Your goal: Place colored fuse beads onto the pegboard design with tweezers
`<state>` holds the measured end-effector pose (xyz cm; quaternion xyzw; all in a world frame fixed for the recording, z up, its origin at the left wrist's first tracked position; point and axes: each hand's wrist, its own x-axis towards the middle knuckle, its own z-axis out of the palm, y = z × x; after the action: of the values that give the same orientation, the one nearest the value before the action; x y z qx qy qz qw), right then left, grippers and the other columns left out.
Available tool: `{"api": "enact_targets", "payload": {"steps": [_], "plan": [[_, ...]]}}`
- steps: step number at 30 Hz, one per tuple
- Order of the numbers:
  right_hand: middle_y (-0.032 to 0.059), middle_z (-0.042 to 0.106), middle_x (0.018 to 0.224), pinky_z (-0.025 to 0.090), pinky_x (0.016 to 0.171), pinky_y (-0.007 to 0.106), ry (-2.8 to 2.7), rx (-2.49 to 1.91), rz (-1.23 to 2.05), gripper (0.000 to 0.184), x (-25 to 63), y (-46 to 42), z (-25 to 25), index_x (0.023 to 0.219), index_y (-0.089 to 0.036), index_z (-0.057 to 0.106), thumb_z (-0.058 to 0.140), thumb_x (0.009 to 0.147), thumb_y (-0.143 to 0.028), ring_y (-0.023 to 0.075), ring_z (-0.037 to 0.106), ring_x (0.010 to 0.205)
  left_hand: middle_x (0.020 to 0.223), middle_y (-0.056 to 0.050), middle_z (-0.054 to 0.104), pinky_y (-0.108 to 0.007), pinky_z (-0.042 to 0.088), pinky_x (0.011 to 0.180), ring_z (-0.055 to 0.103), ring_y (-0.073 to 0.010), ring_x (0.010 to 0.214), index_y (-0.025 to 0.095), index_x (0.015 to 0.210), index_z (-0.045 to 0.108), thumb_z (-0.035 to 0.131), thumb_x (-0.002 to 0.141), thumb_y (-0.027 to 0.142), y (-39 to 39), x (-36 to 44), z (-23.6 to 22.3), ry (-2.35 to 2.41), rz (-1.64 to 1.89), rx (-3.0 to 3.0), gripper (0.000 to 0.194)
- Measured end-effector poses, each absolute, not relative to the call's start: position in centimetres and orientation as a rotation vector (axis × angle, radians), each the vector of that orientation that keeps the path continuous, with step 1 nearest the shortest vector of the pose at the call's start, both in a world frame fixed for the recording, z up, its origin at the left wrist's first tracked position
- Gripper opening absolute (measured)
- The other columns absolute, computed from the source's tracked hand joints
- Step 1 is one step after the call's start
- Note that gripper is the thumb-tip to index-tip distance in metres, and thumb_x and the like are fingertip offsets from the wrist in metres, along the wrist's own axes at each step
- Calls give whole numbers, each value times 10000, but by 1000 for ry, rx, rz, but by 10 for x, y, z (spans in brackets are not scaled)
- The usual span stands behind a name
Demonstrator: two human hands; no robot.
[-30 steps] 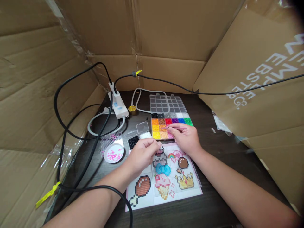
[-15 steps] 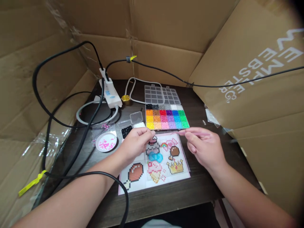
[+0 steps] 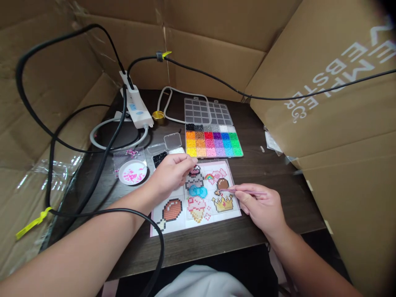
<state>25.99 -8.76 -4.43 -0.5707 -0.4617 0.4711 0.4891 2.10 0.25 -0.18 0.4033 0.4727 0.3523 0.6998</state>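
Note:
My right hand is closed around pink tweezers, which point left across the pattern sheet. Their tips are over the small brown drumstick picture, just above the yellow crown picture; whether they touch it I cannot tell. Over the sheet's upper left part is my left hand, thumb and forefinger pinched together; anything between them is too small to make out. A clear pegboard lies on the sheet. Beyond both hands stands a bead box with many colours in compartments, its clear lid folded back.
To the left, a white dish of pink beads stands by another clear pegboard. A small box holds black beads. A power strip and black cables run along the left; one loop passes before my left forearm. Cardboard walls enclose the table.
My right hand has come down and nearer, bringing the tweezers from the sheet's upper right edge to the drumstick picture. My left hand stays pinched over the sheet. The camera view has shifted slightly.

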Motion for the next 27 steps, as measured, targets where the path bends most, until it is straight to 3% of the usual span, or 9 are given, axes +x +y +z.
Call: {"api": "enact_targets", "payload": {"steps": [27], "plan": [[51, 759, 634, 375, 371, 195, -1191, -1425, 1119, 104, 258, -87, -37, 861, -231, 868, 787, 814, -277, 72, 472, 388, 487, 91, 278, -203, 130, 394, 211, -35, 387, 208, 569, 408, 672, 846, 273, 1, 22, -3, 1048, 787, 934, 388]]}}
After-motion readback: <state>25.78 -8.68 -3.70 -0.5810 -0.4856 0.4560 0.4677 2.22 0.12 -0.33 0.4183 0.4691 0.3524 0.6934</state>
